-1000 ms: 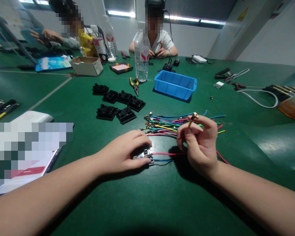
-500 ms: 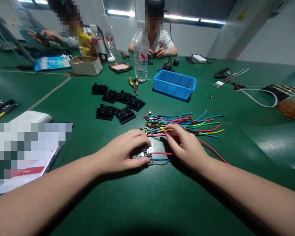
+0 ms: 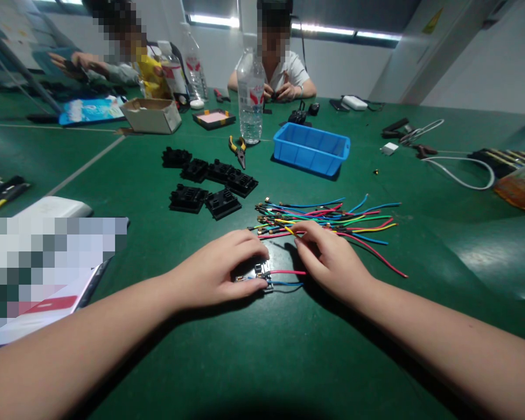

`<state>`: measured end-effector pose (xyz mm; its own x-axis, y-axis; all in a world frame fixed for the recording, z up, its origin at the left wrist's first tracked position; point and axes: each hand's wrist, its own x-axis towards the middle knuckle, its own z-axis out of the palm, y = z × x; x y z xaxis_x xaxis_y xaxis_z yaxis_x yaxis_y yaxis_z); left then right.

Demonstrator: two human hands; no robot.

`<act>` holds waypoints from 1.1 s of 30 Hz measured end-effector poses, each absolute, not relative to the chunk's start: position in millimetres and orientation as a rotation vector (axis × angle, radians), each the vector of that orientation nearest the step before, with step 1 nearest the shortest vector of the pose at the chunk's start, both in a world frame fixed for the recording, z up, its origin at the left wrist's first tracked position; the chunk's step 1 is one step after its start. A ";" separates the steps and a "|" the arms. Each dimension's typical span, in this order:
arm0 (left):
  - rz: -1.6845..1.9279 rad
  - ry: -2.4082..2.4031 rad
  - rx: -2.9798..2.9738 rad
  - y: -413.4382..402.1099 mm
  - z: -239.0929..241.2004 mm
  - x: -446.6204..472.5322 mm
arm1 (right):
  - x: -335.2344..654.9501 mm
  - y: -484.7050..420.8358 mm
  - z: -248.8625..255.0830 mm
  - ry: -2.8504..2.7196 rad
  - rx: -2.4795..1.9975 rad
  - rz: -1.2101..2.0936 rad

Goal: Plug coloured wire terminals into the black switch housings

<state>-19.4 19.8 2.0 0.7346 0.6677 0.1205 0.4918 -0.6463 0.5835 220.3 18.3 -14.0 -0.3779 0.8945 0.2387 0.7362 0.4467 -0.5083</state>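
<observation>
My left hand (image 3: 219, 269) lies curled over a small black connector block (image 3: 258, 274) on the green table, holding it down; a red and a blue wire run out of the block to the right. My right hand (image 3: 328, 256) rests palm down at the near edge of a bundle of coloured wires (image 3: 332, 217) with brass terminals. Its fingertips pinch at a yellow wire's end (image 3: 290, 230) in the bundle.
Several black connector housings (image 3: 210, 185) lie behind my left hand. Farther back are pliers (image 3: 238, 150), a water bottle (image 3: 250, 99), a blue bin (image 3: 311, 150) and a cardboard box (image 3: 152, 114). Two people sit across the table. Papers (image 3: 48, 256) lie at left, cables (image 3: 464, 169) at right.
My right hand came down from a raised position, where it held a brass-tipped wire, to the wire bundle on the table. The red wire at the right has shifted. My left hand stayed put.
</observation>
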 end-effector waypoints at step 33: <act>0.516 0.946 2.385 18.6 1.4 -21.5 | 221.3 14.5 -9.6 -2.280 -1.291 0.409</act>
<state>-21.5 18.6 1.4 0.6838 0.7132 0.1542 0.5160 -0.6220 0.5890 221.3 14.5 -9.6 -0.4361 0.8606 0.2630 0.7153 0.5089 -0.4789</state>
